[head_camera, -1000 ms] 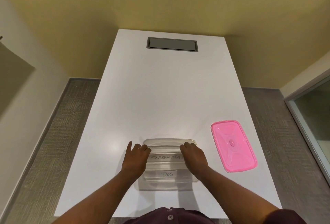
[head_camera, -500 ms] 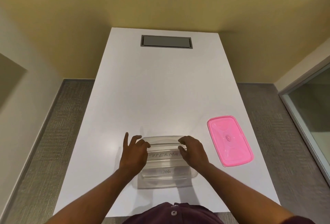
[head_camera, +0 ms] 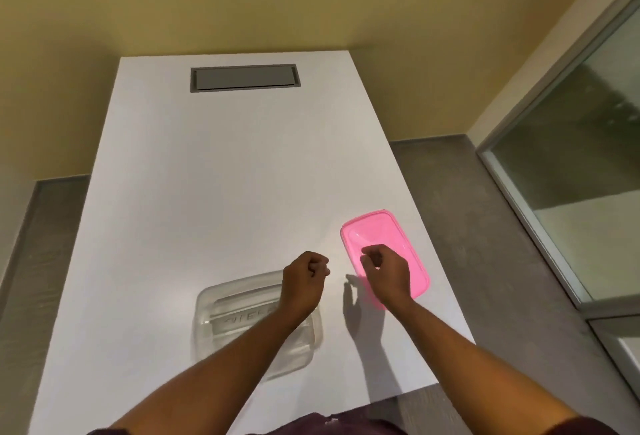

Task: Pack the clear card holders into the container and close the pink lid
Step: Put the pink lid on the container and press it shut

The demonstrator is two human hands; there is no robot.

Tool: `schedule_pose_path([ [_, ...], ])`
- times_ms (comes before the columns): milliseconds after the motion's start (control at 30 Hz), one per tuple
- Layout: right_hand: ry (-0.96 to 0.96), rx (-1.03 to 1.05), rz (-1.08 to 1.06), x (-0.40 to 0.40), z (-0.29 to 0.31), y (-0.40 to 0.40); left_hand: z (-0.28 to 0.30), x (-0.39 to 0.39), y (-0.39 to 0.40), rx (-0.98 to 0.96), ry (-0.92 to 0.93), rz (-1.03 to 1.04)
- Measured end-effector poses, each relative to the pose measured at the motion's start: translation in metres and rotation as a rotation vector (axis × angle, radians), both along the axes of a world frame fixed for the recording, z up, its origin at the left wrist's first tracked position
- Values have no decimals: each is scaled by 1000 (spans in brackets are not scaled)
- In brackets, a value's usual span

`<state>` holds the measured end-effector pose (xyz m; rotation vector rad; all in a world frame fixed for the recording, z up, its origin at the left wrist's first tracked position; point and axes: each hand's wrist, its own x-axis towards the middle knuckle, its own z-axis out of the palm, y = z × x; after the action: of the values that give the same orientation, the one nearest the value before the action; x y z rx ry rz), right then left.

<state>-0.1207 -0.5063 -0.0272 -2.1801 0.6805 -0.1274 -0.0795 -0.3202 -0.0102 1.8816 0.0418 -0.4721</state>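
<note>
At lower centre-left of the frame the clear container [head_camera: 258,323] stands on the white counter [head_camera: 221,171], card holders [head_camera: 242,313] laid inside, one bearing blurred lettering. The left hand [head_camera: 304,284] is curled closed above its far right corner, holding nothing visible. The right hand [head_camera: 386,273], fingers bent inward and seemingly empty, hovers over the pink lid [head_camera: 382,256] at right. A poor pinch could let the lid slide towards the counter's right edge; holders sitting proud could stop it sealing.

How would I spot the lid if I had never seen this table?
Find the long white table. Near its right edge, beside the clear container, lies the lid, partly under the right hand. It is the only bright pink thing there.
</note>
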Motion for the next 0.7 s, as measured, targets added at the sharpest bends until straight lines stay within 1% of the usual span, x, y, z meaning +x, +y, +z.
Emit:
schedule_pose_path([
  [100,132,-38,45,-4,-10,-40,-7,-3,-47,-26,169,-2],
  [200,287,-95,73,-9,-21,-76,-24,-5,-82,18,308,-61],
  [333,369,-202,171,-19,-39,-108,-54,-10,-104,112,463,-46],
  [433,398,-156,178,-27,-49,-121,-68,-14,-114,169,519,-2],
  [500,402,-119,160,-32,-55,-124,-69,-18,-120,188,511,-2],
  [567,388,-122,148,-37,-58,-123,-67,-21,-125,154,532,6],
  [633,351,-125,94,-41,-58,-122,-66,-22,-128,112,571,28],
  [700,308,-125,-9,-41,-54,-122,-64,-20,-129,97,595,44],
])
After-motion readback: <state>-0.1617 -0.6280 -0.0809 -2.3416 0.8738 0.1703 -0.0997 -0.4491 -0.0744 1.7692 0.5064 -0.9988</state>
